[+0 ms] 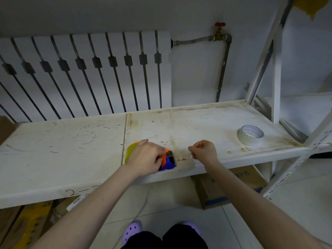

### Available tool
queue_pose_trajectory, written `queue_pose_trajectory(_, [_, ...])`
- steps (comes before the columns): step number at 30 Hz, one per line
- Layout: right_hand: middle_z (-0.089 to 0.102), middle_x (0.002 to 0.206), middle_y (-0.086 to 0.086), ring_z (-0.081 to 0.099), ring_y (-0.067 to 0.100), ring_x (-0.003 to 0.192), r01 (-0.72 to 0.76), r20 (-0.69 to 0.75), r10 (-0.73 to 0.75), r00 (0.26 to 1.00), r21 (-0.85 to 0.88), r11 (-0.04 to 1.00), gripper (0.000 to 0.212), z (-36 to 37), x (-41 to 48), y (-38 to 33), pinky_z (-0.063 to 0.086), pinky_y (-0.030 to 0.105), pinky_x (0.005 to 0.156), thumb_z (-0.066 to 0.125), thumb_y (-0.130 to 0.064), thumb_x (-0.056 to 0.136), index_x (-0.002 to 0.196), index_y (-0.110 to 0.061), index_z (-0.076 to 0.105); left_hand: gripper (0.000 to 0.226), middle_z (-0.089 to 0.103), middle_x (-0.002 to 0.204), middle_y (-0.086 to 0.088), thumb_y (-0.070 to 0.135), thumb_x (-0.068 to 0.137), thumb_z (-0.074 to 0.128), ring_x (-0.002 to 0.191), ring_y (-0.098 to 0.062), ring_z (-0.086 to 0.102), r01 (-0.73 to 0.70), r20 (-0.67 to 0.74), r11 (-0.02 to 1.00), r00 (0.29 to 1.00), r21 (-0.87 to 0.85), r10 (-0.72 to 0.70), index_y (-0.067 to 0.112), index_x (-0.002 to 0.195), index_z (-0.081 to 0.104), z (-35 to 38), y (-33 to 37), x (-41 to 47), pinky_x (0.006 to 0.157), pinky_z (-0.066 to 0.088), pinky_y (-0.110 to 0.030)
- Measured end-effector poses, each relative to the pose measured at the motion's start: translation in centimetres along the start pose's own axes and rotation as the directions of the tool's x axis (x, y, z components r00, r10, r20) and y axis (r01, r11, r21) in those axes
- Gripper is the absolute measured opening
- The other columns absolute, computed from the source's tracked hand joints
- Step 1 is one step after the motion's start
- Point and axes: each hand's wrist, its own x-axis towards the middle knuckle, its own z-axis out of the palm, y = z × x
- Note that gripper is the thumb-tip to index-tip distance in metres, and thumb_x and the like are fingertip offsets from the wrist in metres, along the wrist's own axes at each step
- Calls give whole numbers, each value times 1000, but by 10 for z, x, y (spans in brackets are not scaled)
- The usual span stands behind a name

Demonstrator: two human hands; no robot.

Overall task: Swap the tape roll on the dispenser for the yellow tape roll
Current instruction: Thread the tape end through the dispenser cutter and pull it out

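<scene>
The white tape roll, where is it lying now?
In the head view, the white tape roll lies flat on the shelf at its right end, well right of the right hand.

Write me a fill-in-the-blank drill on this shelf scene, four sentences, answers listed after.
1. The left hand rests on the tape dispenser, whose base is ____ in colour.
2. The yellow tape roll peeks out on the ____ side of that hand.
3. The white tape roll lies flat on the shelf, touched by ____ hand.
4. The right hand is ____ the two rolls.

Answers: blue; left; neither; between
</scene>
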Motion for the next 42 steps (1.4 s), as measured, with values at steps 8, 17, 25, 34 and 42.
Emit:
queue_pose_trajectory(8, [60,62,9,56,18,55,-57,94,65,993,-89,994,11,0,2,4,53,28,60,67,-2,79,71,-5,61,35,71,86,7,31,69,44,88,-14,60,-1,6,1000,1000,31,1,27,91,71,2,-2,3,100,34,-29])
queue_pose_trajectory(17, [60,64,9,56,17,55,-14,106,19,994,-49,999,6,-2,-5,8,54,27,59,66,1,78,81,1,61,30,75,83,5,22,69,53,83,-17,63,33,-30,994,999,-103,-36,26,86,77,-4,2,4,90,39,-24])
queue_pose_trajectory(25, [61,64,8,58,15,54,-44,158,61,986,-112,993,6,2,-11,17,54,24,56,66,-4,81,79,-2,61,28,74,83,4,25,69,51,83,-16,61,22,-2,999,1000,-27,-22,22,84,75,-4,1,5,88,42,-25])
queue_pose_trajectory(34, [61,63,5,57,14,56,91,20,-90,996,-89,992,8,7,-11,23,52,26,60,65,-8,82,80,-4,58,35,72,96,6,28,69,46,97,-15,59,-76,78,991,995,106,68,26,93,72,2,-5,8,97,34,-28])
queue_pose_trajectory(42, [60,68,8,56,16,56,38,-1,-38,999,-52,998,8,18,-8,27,49,24,55,63,-8,84,82,-4,57,37,69,105,7,29,72,41,112,-15,52,-179,170,963,975,202,146,26,99,67,4,-9,4,104,26,-36])
